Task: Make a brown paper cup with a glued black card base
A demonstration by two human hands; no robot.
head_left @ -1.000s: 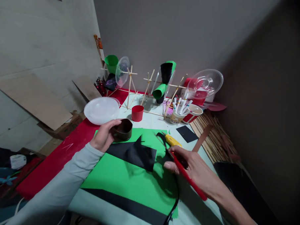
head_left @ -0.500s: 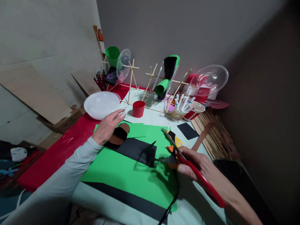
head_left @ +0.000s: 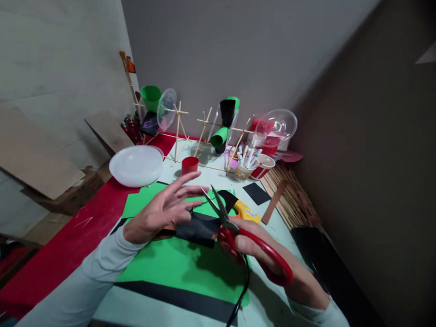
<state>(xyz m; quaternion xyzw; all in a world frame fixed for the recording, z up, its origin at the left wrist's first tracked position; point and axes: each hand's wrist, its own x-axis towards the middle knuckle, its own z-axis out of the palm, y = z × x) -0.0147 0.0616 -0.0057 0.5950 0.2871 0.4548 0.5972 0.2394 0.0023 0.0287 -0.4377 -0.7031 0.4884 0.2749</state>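
My left hand (head_left: 160, 211) hovers over the green paper sheet (head_left: 184, 265) with its fingers spread. A piece of black paper (head_left: 197, 228) sticks out from under its palm and is lifted off the sheet; the thumb is hidden. My right hand (head_left: 260, 254) grips red-handled scissors (head_left: 257, 252). Their blades (head_left: 216, 205) are parted and point up-left, just above the black paper's right edge and close to my left fingertips.
A white bowl (head_left: 136, 165) and a red cup (head_left: 189, 165) stand behind the sheet. Further back are a stick frame with green and black cups (head_left: 205, 129), a marker cup (head_left: 245, 164), a yellow glue gun (head_left: 247, 213) and bamboo sticks (head_left: 292, 191). A black cord (head_left: 239, 299) crosses the front.
My left hand left the brown ring it held and rose with the black paper, fingers spreading. My right hand brought the scissors left to the paper, blades parted.
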